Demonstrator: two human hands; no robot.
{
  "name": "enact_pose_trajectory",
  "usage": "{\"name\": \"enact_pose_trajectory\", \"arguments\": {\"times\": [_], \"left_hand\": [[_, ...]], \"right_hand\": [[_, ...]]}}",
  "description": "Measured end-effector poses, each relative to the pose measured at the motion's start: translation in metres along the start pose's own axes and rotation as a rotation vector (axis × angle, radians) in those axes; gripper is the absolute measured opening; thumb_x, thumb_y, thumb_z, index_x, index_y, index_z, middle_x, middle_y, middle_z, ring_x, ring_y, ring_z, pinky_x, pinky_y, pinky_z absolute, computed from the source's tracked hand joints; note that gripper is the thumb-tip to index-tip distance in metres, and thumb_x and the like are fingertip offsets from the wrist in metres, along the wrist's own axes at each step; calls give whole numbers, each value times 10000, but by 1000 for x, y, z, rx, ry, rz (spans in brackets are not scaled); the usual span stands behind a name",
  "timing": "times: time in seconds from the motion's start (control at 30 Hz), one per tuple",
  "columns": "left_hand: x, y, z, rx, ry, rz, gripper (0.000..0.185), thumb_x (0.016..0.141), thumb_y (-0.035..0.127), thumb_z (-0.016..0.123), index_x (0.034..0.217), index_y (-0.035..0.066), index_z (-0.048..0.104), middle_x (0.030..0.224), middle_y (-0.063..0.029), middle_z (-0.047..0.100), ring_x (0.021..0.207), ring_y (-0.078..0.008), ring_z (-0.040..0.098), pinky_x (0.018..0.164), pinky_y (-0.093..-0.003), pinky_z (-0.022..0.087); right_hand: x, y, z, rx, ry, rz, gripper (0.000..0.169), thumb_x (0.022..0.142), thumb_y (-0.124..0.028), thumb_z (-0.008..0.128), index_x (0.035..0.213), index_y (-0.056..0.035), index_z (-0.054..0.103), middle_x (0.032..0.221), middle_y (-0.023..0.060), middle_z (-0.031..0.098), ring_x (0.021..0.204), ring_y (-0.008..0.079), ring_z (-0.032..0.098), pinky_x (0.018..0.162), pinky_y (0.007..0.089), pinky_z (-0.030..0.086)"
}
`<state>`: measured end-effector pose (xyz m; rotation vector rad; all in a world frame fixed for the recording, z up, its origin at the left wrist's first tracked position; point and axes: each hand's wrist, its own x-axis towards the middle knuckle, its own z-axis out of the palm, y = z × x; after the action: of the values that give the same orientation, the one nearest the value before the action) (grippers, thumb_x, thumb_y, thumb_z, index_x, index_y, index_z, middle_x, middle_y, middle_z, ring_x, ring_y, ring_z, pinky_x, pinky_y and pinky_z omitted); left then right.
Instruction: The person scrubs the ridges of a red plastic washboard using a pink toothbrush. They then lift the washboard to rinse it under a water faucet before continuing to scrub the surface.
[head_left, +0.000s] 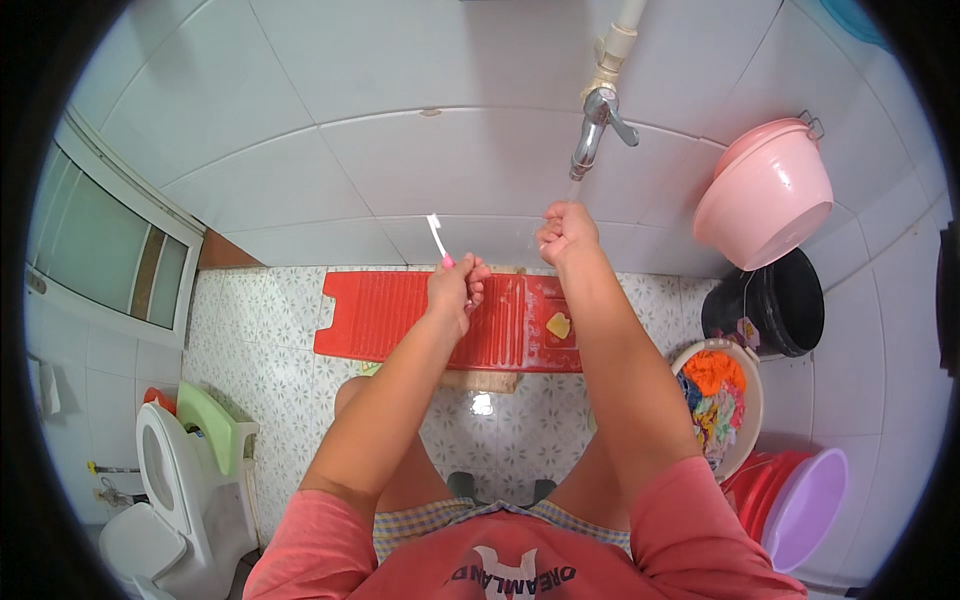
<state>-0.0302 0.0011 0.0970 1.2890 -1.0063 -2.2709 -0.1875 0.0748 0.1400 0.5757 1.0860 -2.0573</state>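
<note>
My left hand (456, 289) holds a white and pink toothbrush (437, 236) by its handle, bristles up, above a red plastic washboard (375, 315). My right hand (568, 231) is curled under the chrome tap (592, 135), where water runs onto it; whether anything is inside the fingers cannot be told. A yellow piece of soap (559, 325) lies in the recess at the washboard's right end, with suds beside it. Part of that end is hidden by my right forearm. A wooden support (480, 381) shows under the board.
At the right are a pink basin (780, 195) hanging on the wall, a black bucket (799, 304), a pale basket (754, 420) of clothes, red buckets (754, 480) and a purple basin (814, 510). A white toilet (214, 517) stands at the left, near a door (112, 232).
</note>
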Motion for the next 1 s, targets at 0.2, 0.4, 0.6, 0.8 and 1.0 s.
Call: {"name": "enact_pose_trajectory", "arguments": {"times": [0.2, 0.4, 0.6, 0.8, 1.0], "left_hand": [[-13, -22, 8, 128, -267, -171, 140, 889, 205, 535, 917, 70, 557, 719, -25, 592, 477, -51, 391, 382, -178, 278], [-31, -17, 46, 159, -449, -28, 211, 929, 319, 467, 1001, 121, 462, 730, -24, 552, 468, -53, 367, 398, -187, 274], [-25, -9, 48, 328, -576, 22, 286, 938, 385, 422, 1005, 110, 462, 726, -24, 542, 471, -68, 383, 423, -214, 312], [-26, -9, 60, 234, -632, 33, 299, 936, 369, 426, 949, 79, 496, 724, -13, 535, 533, -82, 472, 439, -228, 361], [-7, 7, 81, 603, -732, 88, 177, 905, 236, 488, 910, 66, 537, 788, -24, 569, 640, -91, 520, 527, -223, 423]], "right_hand": [[-13, 10, -14, 184, -384, 95, 233, 768, -51, 514, 591, -105, 373, 518, -6, 321, 467, 123, 329, 400, 236, 233], [-7, 5, -49, 222, -627, 178, 335, 835, -188, 515, 557, -116, 342, 521, 12, 356, 475, 143, 358, 401, 251, 267], [-16, -1, -51, -57, -386, -137, 124, 807, -114, 537, 882, -17, 516, 718, 62, 502, 606, 148, 459, 493, 264, 366], [-24, -6, -60, -393, -479, -214, 292, 832, -106, 542, 1094, 20, 516, 933, 126, 572, 729, 151, 532, 554, 255, 447], [-33, -8, -48, -478, -402, -382, 234, 907, -183, 504, 1025, 12, 555, 802, 67, 589, 628, 106, 546, 496, 241, 459]]}}
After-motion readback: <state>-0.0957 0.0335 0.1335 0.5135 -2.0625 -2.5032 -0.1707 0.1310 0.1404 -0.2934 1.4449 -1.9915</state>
